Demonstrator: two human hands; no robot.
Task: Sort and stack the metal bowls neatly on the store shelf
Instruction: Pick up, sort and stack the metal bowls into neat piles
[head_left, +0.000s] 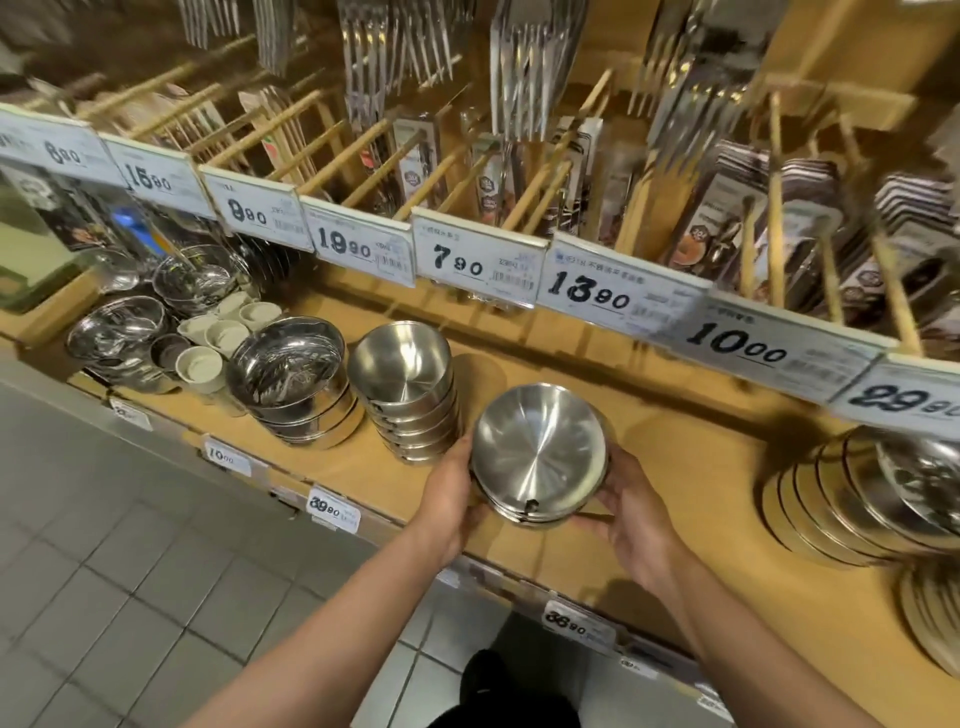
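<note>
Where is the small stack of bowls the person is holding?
The held stack sits centre of the head view, between left hand and right hand, over the wooden shelf, just right of a taller bowl stack.

A wooden shelf (691, 467) carries stacked steel bowls (410, 410), shiny bowls (291, 384), white cups (200, 366) and plates (831, 509)
</note>
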